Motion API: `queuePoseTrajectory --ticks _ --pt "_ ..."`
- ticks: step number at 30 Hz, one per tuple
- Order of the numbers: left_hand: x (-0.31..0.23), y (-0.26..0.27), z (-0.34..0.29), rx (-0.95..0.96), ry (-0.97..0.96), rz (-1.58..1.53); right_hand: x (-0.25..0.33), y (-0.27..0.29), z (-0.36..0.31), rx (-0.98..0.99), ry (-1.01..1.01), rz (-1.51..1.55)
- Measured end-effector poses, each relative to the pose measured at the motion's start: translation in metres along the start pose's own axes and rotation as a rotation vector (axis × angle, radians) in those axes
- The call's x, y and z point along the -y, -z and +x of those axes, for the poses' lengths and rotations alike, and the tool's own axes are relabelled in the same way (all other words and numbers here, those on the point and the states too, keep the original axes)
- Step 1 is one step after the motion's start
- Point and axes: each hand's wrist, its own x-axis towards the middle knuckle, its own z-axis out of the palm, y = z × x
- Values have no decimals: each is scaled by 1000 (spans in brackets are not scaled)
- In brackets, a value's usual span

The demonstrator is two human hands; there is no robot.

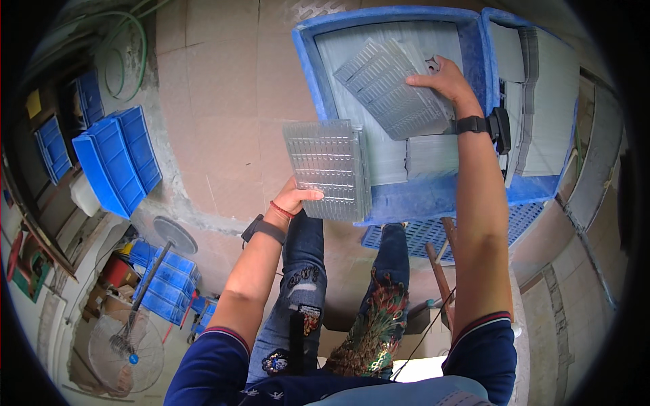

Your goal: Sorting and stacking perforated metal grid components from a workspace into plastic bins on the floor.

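My left hand point(296, 197) is closed on a stack of slotted metal plates point(321, 162), thumb on the front face, held up left of a blue bin. A second, fanned-out bundle of slotted plates point(389, 84) is gripped in my right hand point(447, 81), tilted above the contents of the same blue bin point(399, 15). Beneath that bundle, stacked pale grey sheets point(433, 159) fill much of the bin. How many plates each hand holds cannot be made out.
A second blue bin point(489, 40) with stacked plates point(548, 101) adjoins on the right. A blue perforated pallet point(521, 227) shows below. Blue crates point(118, 159), a standing fan point(128, 355) and a green hose point(142, 54) are at the left, beside the tan floor point(223, 101).
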Motion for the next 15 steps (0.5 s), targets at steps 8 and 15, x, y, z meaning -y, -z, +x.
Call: queuePoseTrajectory --ticks 8,15 --pt "-1 -5 -2 -17 1 -10 10 -17 -6 -22 51 -175" --pt "1 -1 0 13 -2 -19 26 -31 -23 -75 128 -329"
